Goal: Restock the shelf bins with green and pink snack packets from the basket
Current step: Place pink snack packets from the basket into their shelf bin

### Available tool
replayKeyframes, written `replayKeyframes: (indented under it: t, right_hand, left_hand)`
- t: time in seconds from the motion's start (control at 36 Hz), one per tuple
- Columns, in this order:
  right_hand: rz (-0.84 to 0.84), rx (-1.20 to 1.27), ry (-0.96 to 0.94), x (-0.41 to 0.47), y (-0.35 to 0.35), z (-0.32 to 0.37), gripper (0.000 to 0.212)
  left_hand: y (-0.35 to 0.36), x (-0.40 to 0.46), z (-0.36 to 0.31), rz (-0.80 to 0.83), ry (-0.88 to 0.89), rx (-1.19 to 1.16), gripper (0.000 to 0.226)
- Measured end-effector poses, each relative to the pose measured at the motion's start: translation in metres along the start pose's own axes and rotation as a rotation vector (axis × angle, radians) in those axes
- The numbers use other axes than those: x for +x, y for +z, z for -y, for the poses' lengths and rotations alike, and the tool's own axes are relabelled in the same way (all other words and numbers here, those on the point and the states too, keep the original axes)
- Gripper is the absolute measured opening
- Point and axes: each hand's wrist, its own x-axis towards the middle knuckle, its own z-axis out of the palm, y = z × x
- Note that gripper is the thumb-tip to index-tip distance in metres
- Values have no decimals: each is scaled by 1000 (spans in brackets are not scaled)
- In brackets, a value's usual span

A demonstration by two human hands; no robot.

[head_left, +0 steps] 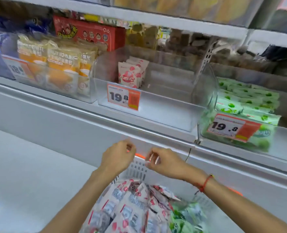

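Pink packets fill basket; clear middle bin holds 1 short row. Green bin fuller. Left hand, right hand curled, empty, above basket. Restocking mostly ahead.

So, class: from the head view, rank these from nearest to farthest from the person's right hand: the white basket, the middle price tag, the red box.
From the right hand:
1. White basket, directly below it.
2. Middle price tag, above, on the clear bin's front.
3. Red box, farthest, up-left at the shelf's back.
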Motion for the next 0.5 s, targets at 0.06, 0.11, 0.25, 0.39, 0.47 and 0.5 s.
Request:
replayKeyframes:
  t: [0.06,0.11,0.25,0.39,0.47,0.5]
  right_hand:
    - [186,15,104,-9,30,-27,17]
    - [319,11,197,-21,60,-49,24]
    - [604,101,282,-55,114,-77,69]
    - [663,49,283,-70,143,-89,108]
    - [476,24,302,-72,152,-93,99]
    - [452,41,317,-73,152,-94,97]
  left_hand:
    - [20,-4,21,172,0,160,19]
    - [37,-11,37,359,47,309,26]
    - [80,-34,66,822,145,472,63]
    - [102,-63,75,790,207,609,70]
    - [105,-64,74,745,256,662,63]
    - [105,-63,74,744,273,685,62]
